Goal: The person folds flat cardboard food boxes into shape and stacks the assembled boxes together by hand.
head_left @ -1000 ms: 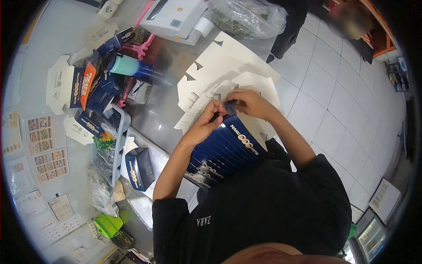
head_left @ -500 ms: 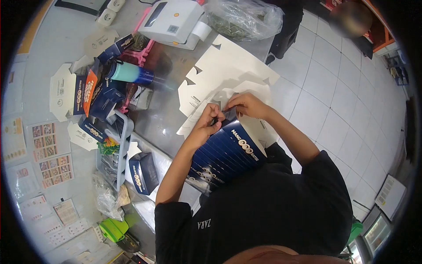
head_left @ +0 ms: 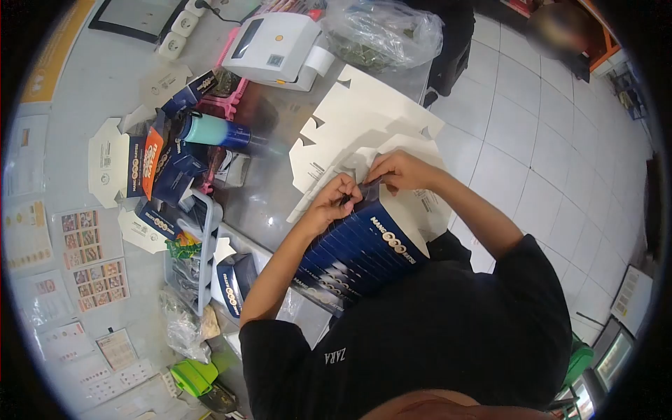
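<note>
A stack of overlapping dark blue cardboard food boxes (head_left: 364, 241), printed "MANG KATSU" in white, leans against my body with the topmost one facing me. My left hand (head_left: 334, 203) has its fingers curled at the top left corner, closed on the cardboard edge. On the flap beside it, my right hand (head_left: 397, 170) pinches with thumb and fingers. The two hands are close together, and their fingertips partly hide the folded edge. Flat cream cardboard blanks (head_left: 371, 105) with notched edges lie on the table just beyond my hands.
A white label printer (head_left: 274, 47) and a clear plastic bag (head_left: 385, 31) stand at the far end. To the left are a teal and blue bottle (head_left: 215, 131), folded boxes (head_left: 178, 171), a grey plastic bin (head_left: 208, 280) and another blue box (head_left: 234, 283). Tiled floor lies right.
My left hand's fingers have lifted and loosened slightly at the box corner. My right hand stays pinched on the flap. The whole view has shifted a little.
</note>
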Tool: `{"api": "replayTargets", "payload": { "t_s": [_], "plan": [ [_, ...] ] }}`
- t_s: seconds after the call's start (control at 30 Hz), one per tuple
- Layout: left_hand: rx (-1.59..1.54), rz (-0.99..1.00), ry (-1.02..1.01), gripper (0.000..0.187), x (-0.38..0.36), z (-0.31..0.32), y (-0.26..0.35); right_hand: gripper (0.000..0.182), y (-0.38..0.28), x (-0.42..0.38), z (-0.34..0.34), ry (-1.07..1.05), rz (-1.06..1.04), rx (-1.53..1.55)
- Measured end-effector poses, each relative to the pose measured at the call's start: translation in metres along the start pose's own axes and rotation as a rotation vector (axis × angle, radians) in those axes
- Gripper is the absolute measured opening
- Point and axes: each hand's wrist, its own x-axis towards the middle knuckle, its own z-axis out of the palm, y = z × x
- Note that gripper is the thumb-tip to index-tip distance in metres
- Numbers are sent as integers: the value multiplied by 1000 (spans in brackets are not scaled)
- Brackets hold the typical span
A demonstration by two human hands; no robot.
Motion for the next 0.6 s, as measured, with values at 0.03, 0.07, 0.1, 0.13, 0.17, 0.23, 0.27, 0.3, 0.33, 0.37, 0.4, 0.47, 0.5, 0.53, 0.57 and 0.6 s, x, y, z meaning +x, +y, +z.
{"api": "replayTargets", "payload": {
  "t_s": [0.03,0.07,0.1,0.13,0.17,0.23,0.27,0.3,0.33,0.37,0.4,0.47,0.5,0.53,0.57,0.6],
  "plan": [
    [-11,10,17,23,-2,0,-4,27,0,-3,1,-4,9,-3],
    [-26,18,8,17,-2,-5,-11,27,2,-2,1,-7,-1,-1],
    [13,17,10,17,-1,-7,-12,28,4,0,2,-15,-8,7],
    [51,10,14,17,-1,-9,-12,28,8,3,4,-24,-15,20],
    [91,4,17,18,-1,-11,-11,29,10,5,4,-35,-6,25],
    [295,74,-18,15,1,-19,-11,29,9,6,2,-41,7,32],
    [398,116,-49,14,3,-22,-12,29,6,5,2,-49,-7,27],
    [430,117,-58,15,6,-26,-14,29,6,6,1,-54,-9,27],
    [462,121,-68,16,7,-30,-16,28,6,6,1,-58,-10,26],
    [496,127,-80,17,9,-32,-19,28,7,5,0,-60,-15,22],
    [410,125,-47,18,10,-30,-25,26,9,4,1,-56,-1,31],
    [240,119,20,21,10,-24,-39,24,14,4,0,-48,22,48],
    [219,113,28,22,11,-23,-40,23,15,4,0,-37,24,59],
    [197,106,37,23,12,-23,-40,22,16,5,1,-27,27,70],
    [172,99,50,24,12,-21,-41,21,18,5,3,-20,32,81],
    [152,102,46,24,13,-21,-41,20,19,4,1,-34,33,71]
  ]
}}
